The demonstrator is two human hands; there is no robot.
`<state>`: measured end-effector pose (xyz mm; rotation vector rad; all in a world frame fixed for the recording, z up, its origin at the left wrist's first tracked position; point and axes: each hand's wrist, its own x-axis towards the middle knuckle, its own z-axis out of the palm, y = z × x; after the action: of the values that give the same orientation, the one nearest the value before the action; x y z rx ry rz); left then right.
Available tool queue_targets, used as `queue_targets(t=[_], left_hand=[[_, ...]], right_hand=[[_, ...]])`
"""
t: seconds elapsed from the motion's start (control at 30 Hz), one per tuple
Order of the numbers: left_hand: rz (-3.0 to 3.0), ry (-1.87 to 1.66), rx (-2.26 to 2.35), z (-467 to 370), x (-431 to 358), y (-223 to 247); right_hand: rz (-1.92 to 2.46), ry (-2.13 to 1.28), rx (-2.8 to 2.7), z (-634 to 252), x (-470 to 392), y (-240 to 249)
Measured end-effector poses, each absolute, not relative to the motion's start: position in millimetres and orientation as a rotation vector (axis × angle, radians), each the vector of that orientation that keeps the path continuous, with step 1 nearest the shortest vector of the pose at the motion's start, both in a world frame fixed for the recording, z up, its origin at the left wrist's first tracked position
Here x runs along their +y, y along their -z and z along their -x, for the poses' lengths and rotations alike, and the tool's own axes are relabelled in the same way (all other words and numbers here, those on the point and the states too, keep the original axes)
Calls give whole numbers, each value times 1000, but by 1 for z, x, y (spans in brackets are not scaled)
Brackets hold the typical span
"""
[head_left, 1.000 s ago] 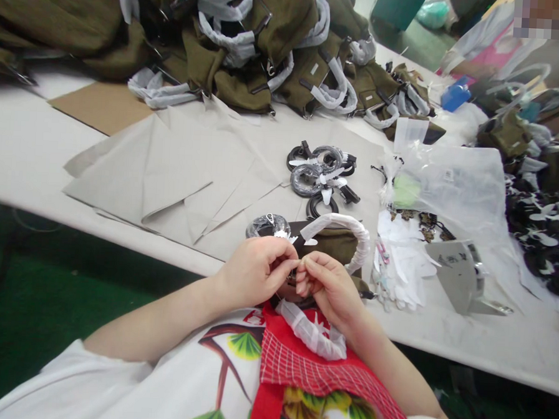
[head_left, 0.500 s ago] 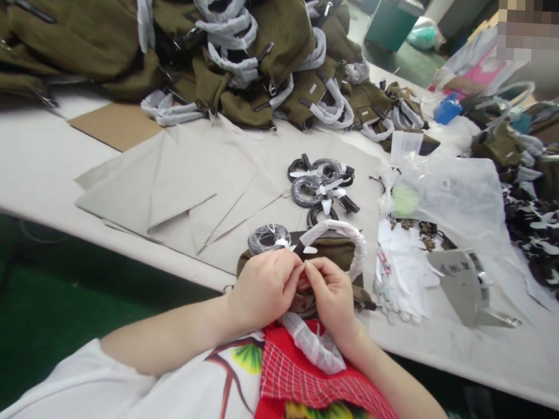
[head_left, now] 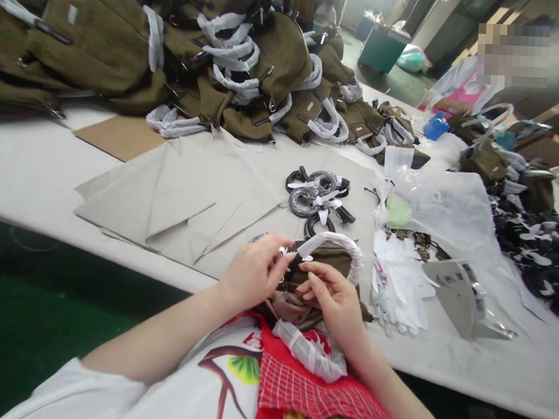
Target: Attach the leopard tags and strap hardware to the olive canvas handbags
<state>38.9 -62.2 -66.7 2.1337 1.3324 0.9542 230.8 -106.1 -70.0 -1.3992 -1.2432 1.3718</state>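
Note:
An olive-green bag [head_left: 330, 262] lies against me at the table edge, its mouth open on a brown lining. One wrapped handle [head_left: 341, 241] arches over its far side; the other wrapped handle [head_left: 307, 348] hangs over my red apron. My left hand [head_left: 255, 267] is over the bag's left part, thumb and forefinger apart around a small white tag [head_left: 283, 251]; whether they touch it I cannot tell. Behind that hand a coiled strap [head_left: 260, 236] is mostly hidden. Above the bag's opening, my right hand [head_left: 333, 297] has loosely bent fingers, apart, with nothing visible in them.
Several coiled black straps [head_left: 315, 196] with white tags lie beyond the bag. Olive bags [head_left: 249, 76] are heaped along the back. Grey sheets [head_left: 177, 198] spread to the left. On the right are a clear plastic bag [head_left: 449, 196], white tags [head_left: 400, 278] and a grey stand [head_left: 453, 293].
My hands, pinched together over the bag before, have parted. The left has moved left and up in front of the coiled strap; the right has opened its fingers. The view has tilted slightly.

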Motion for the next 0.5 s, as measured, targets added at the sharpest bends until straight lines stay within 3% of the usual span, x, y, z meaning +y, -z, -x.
queue_targets(t=[0.13, 0.3, 0.5], left_hand=[[-1905, -772, 1761, 5, -21, 84], [-1777, -255, 1729, 20, 3, 126], [-1486, -375, 1649, 3, 6, 154]], right_hand=[[1474, -1279, -1684, -264, -118, 53], [1664, -1228, -2080, -299, -135, 64], [1799, -898, -2029, -319, -152, 86]])
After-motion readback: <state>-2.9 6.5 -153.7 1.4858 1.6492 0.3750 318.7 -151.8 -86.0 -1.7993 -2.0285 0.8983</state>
